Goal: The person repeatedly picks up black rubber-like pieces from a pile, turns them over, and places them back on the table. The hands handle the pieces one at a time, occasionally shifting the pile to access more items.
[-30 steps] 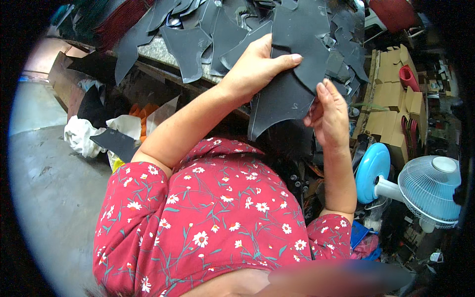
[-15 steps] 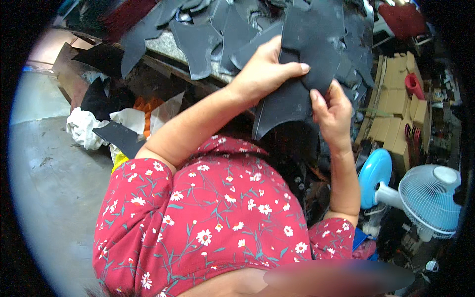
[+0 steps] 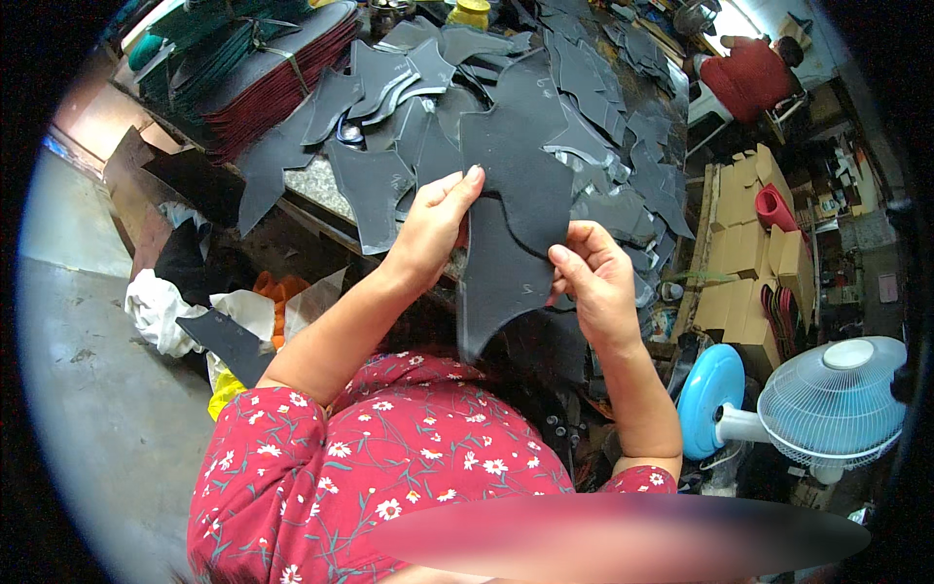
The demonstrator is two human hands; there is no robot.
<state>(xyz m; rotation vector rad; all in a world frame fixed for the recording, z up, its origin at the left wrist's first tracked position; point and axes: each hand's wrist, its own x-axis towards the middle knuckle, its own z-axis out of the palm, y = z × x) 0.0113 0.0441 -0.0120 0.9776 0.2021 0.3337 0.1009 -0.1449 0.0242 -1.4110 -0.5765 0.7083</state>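
Two dark, flat cut sheet pieces with curved edges are held up in front of me, partly overlapping. The upper piece [image 3: 525, 146] reaches toward the table, and the lower piece [image 3: 501, 277] hangs below it, ending in a pointed corner. My left hand [image 3: 436, 229] pinches their left side where they meet, thumb on top. On the right edge, my right hand [image 3: 598, 287] grips near the same seam between thumb and fingers. Behind them, more cut pieces [image 3: 375, 190] lie loosely over the table; whether the held pieces touch these, I cannot tell.
Tied stacks of sheets [image 3: 277, 83] stand at the back left. A yellow-lidded jar [image 3: 470, 14] sits at the far edge. Cardboard boxes [image 3: 744, 253] and a blue and white fan [image 3: 827, 399] are at right. Another person [image 3: 749, 78] sits at the far right.
The view has shifted, showing more of the table and the other person. My hands and the held pieces appear lower and further left; both hands still grip the pieces.
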